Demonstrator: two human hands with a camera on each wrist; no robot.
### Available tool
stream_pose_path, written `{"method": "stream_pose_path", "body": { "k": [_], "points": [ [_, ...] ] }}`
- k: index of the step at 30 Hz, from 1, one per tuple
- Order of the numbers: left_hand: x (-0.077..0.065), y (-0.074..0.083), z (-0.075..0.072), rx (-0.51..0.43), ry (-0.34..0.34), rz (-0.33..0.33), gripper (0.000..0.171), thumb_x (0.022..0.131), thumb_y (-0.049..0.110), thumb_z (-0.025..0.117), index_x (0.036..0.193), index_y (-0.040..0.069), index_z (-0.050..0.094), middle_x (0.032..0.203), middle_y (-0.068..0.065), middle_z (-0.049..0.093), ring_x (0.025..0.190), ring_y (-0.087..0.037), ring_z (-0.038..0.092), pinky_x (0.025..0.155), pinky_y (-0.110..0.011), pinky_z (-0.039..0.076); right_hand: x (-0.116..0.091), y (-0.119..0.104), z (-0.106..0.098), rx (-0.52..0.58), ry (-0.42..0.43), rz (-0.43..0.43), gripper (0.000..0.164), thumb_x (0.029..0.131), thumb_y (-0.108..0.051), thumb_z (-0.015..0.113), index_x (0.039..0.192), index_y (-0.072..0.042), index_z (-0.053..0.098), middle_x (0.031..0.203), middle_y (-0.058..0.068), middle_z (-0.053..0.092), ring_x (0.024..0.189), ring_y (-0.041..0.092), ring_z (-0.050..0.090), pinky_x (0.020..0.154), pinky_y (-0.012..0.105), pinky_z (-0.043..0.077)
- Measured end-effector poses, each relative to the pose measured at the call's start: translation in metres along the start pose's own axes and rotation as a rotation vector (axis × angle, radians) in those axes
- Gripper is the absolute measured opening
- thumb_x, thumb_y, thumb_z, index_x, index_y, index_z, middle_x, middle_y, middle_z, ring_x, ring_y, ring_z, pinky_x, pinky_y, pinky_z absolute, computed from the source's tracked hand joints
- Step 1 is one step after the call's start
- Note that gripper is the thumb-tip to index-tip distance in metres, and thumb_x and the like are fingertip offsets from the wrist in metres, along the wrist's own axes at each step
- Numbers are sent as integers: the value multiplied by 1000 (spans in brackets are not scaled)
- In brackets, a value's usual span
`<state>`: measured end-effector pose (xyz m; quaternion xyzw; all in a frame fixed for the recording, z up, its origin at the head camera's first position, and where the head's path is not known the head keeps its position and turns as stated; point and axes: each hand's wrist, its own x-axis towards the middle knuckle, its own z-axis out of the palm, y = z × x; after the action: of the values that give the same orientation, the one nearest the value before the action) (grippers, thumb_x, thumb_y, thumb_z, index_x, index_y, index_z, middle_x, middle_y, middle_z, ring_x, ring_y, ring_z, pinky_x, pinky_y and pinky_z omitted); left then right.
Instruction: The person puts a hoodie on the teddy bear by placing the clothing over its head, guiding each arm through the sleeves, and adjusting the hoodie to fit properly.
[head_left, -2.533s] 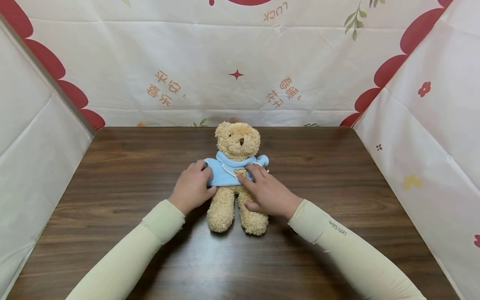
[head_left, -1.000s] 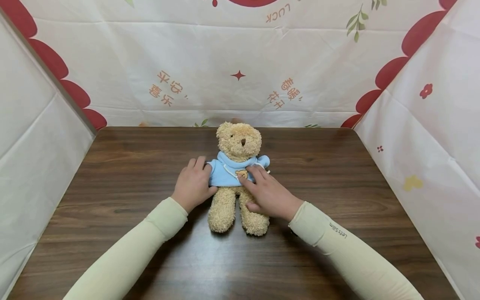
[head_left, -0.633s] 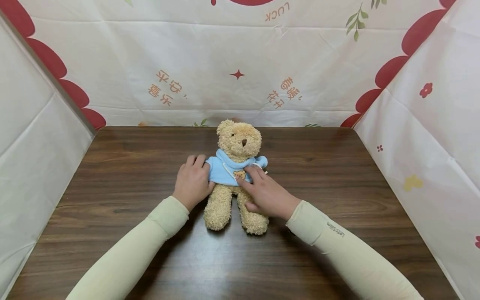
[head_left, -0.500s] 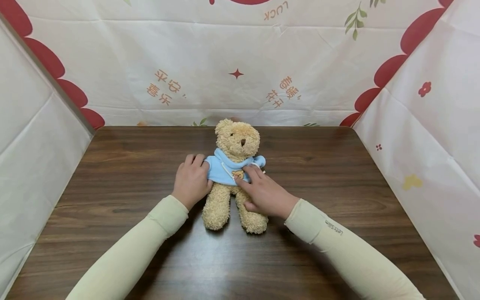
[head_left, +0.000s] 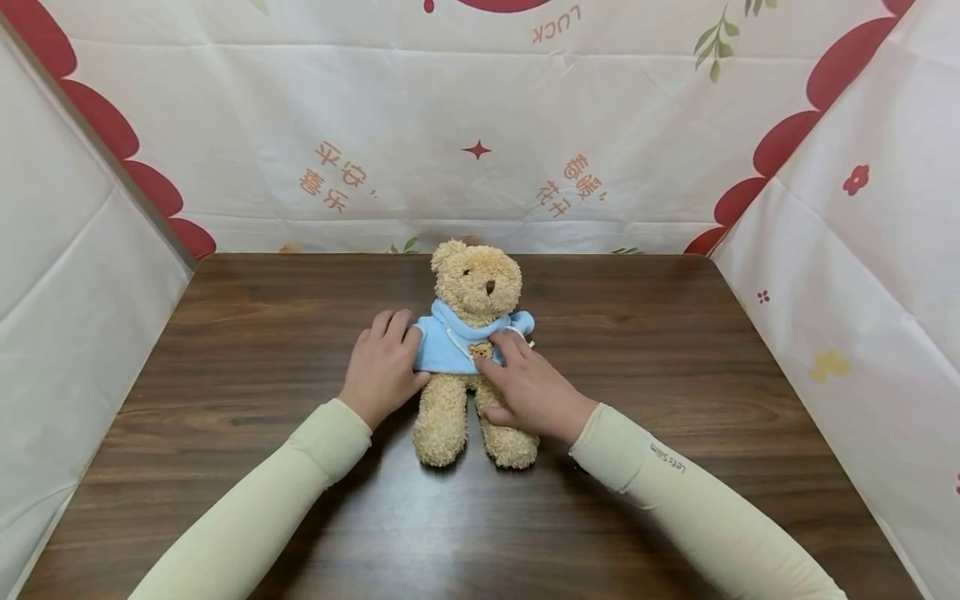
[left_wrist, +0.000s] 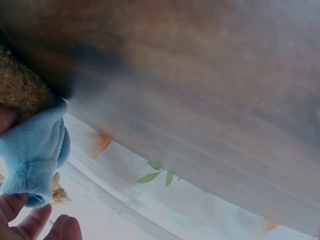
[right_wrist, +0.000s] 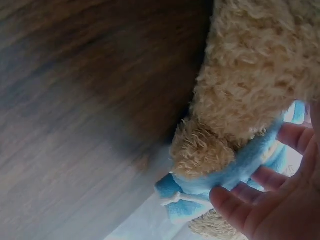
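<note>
A tan plush teddy bear (head_left: 477, 287) in a light blue hoodie (head_left: 448, 346) faces me at the middle of the table. My left hand (head_left: 382, 367) holds its side at the left sleeve; in the left wrist view, fingertips (left_wrist: 35, 220) touch the sleeve cuff (left_wrist: 32, 182), with the thumb lower on the hoodie's side. Across the hoodie's front lies my right hand (head_left: 536, 387), its fingers loosely extended beside the small bear patch (head_left: 481, 351) and its thumb at the leg. The right wrist view shows those fingertips (right_wrist: 222, 197) against the blue fabric.
The brown wood-grain table (head_left: 675, 375) spreads around the bear. White printed cloth (head_left: 480, 100) rises behind it, and a similar cloth wall (head_left: 862, 292) stands at the right, another at the left.
The bear's legs swung slightly left about half a second ago and have come back to the right. The left hand has shifted a little on the bear's side; the right hand stays on its front.
</note>
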<state>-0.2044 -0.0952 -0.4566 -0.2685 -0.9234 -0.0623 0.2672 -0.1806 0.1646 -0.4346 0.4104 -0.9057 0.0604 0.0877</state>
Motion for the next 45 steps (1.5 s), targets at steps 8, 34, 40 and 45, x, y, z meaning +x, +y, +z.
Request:
{"method": "stream_pose_path", "body": {
  "k": [8, 34, 40, 45],
  "points": [
    [2, -3, -1, -46, 91, -10, 60, 68, 32, 85, 109, -1, 56, 122, -21, 52, 115, -41, 49, 74, -51, 52, 2, -3, 3, -20, -15, 25, 82, 82, -42, 75, 152, -17, 42, 140, 29, 34, 124, 41, 42, 95, 51, 47],
    [11, 3, 2, -2, -84, 102, 18, 87, 7, 67, 104, 8, 60, 124, -13, 57, 128, -35, 45, 109, -60, 29, 9, -10, 3, -105, 18, -51, 69, 81, -37, 72, 144, -16, 55, 140, 31, 37, 126, 48, 40, 93, 57, 47],
    [8, -2, -5, 7, -156, 123, 41, 78, 19, 80, 111, 11, 57, 129, -14, 52, 126, -35, 46, 109, -63, 28, 6, -10, 3, -111, -16, -29, 67, 84, -38, 70, 145, -16, 53, 141, 31, 36, 129, 49, 38, 97, 57, 44],
    [6, -2, -3, 37, -133, 130, 38, 82, 19, 78, 112, 12, 58, 125, -13, 55, 121, -35, 49, 108, -63, 29, 5, -8, 4, -109, -53, -1, 68, 86, -39, 69, 148, -18, 50, 144, 30, 34, 132, 48, 35, 99, 57, 43]
  ]
}}
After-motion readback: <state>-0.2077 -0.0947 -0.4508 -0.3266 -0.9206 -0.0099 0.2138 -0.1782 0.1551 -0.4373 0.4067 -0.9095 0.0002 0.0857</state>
